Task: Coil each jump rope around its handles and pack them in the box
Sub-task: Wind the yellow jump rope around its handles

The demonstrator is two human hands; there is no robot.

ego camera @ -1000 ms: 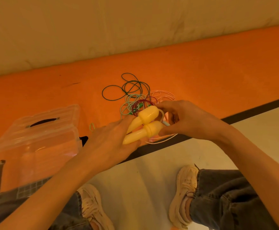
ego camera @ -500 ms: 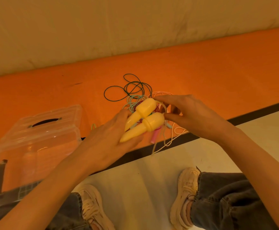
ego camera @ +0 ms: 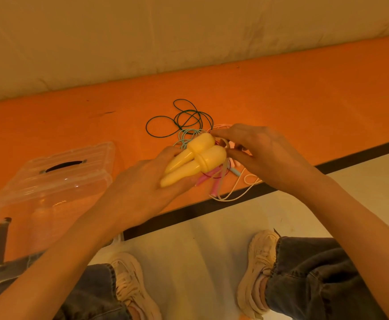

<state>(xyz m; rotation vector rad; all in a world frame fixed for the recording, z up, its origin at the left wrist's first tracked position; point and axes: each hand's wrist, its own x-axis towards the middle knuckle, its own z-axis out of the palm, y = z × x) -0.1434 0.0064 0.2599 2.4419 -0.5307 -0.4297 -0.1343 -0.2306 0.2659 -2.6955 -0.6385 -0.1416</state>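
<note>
Head view, looking down: the left hand (ego camera: 140, 192) grips a pair of yellow, carrot-shaped plastic jump-rope handles (ego camera: 195, 161) side by side, its fingers curled under them and the thumb lying along their near side, narrow ends pointing toward the wrist. The right hand (ego camera: 265, 155) meets the wide ends of the handles, its fingers (ego camera: 225, 133) pinched on a pale cream rope (ego camera: 239, 192) where it leaves the handle tops; the rest of that rope hangs down in loose loops over the black front edge (ego camera: 212, 204) of the orange surface (ego camera: 304, 100). Just below the handles, pink plastic handles (ego camera: 208, 179) and a light blue handle tip (ego camera: 235, 172) lie on the surface, partly hidden by the hands. Behind the hands, a tangle of thin ropes rests on the orange surface: a dark green rope (ego camera: 182, 121) in wide loops, and a pale mint rope (ego camera: 186, 135) beside it. Well to the left stands a clear plastic storage box (ego camera: 50, 199) with a lid and a dark carry handle, close to the surface's near edge. Below, on the pale floor (ego camera: 188, 250), are two cream sneakers (ego camera: 261, 271) and grey jeans cuffs (ego camera: 309, 280).
</note>
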